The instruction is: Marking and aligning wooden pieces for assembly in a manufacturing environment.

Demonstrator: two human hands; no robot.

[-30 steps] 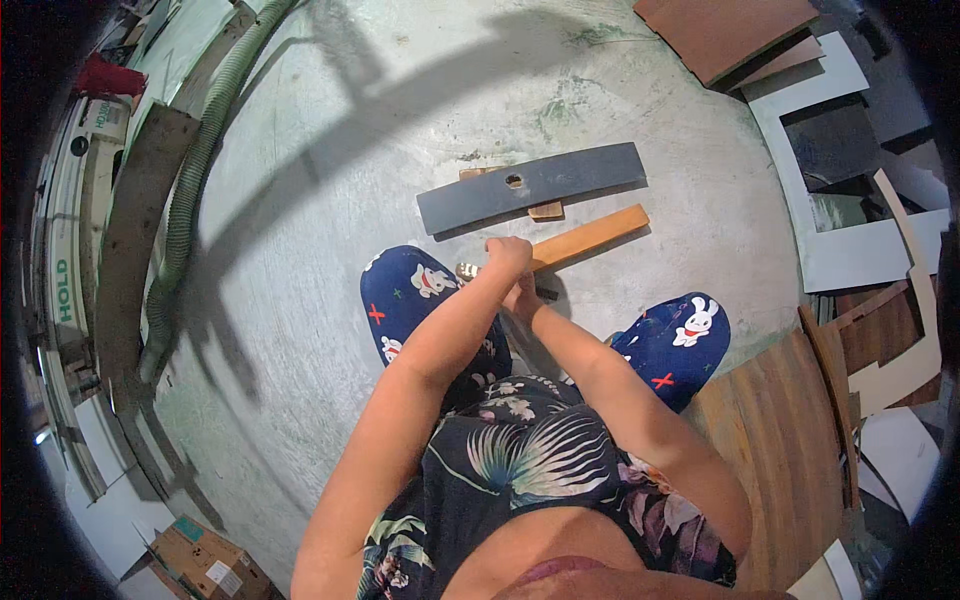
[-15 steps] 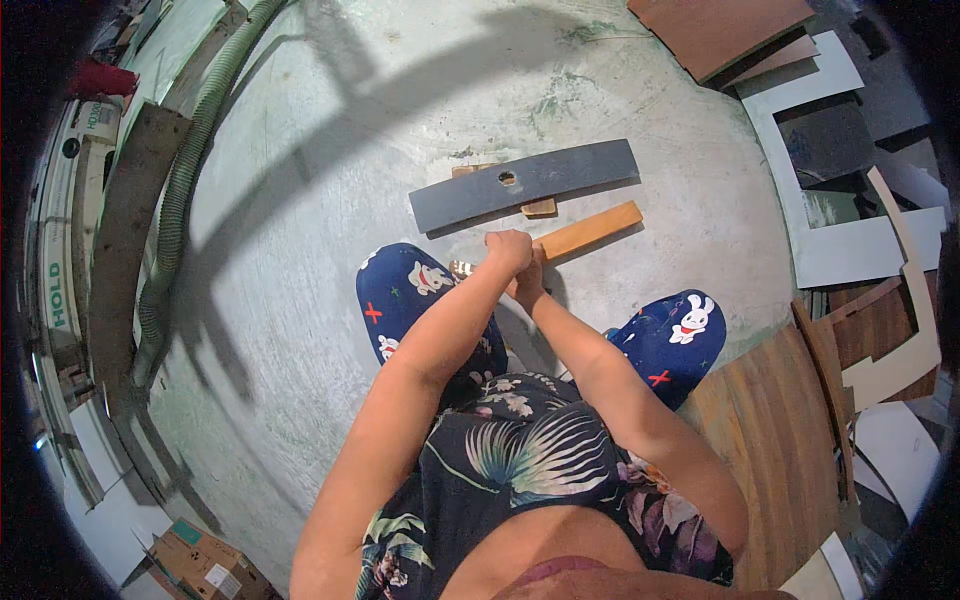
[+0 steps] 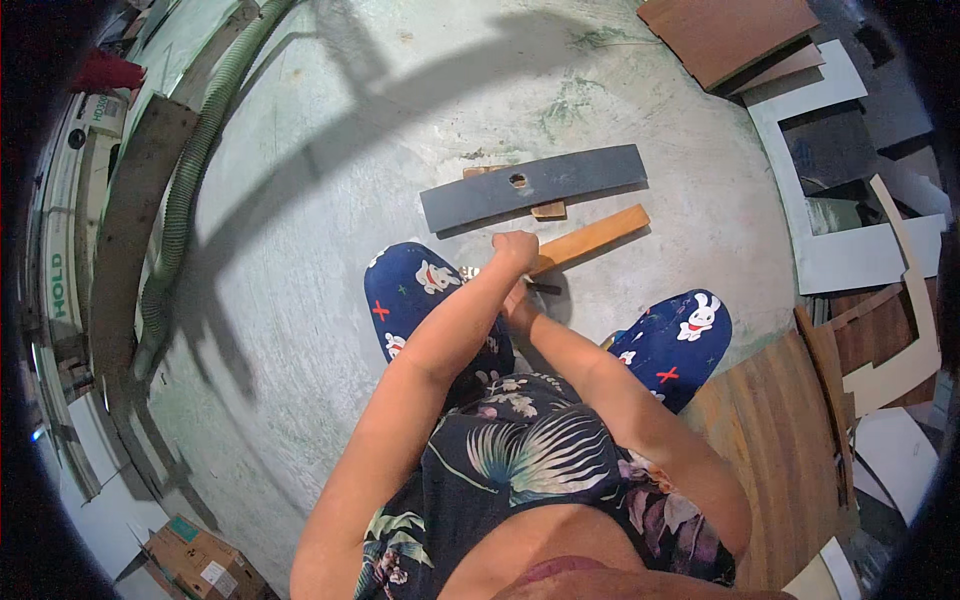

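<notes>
My left hand (image 3: 516,248) is closed around the near left end of an orange-brown wooden strip (image 3: 592,240), which slants up to the right above the floor. Just below it, my right hand (image 3: 517,302) is closed, partly covered by my left forearm. A short dark piece (image 3: 544,288) sticks out beside its fingers; what it belongs to cannot be made out. Beyond both hands lies a dark grey curved board (image 3: 580,172) with a hole (image 3: 518,181) in it. Small wooden blocks (image 3: 549,211) show from under that board.
On the left a ribbed hose (image 3: 180,215) runs along a plank (image 3: 140,240). A cardboard box (image 3: 200,560) sits at the lower left. Brown panels (image 3: 730,35), white cut-out boards (image 3: 862,262) and a wood-grain sheet (image 3: 770,440) lie on the right.
My right hand has dropped a little, away from the wooden strip, and the dark piece now shows by it. My left hand stays on the strip's end. The view has shifted slightly.
</notes>
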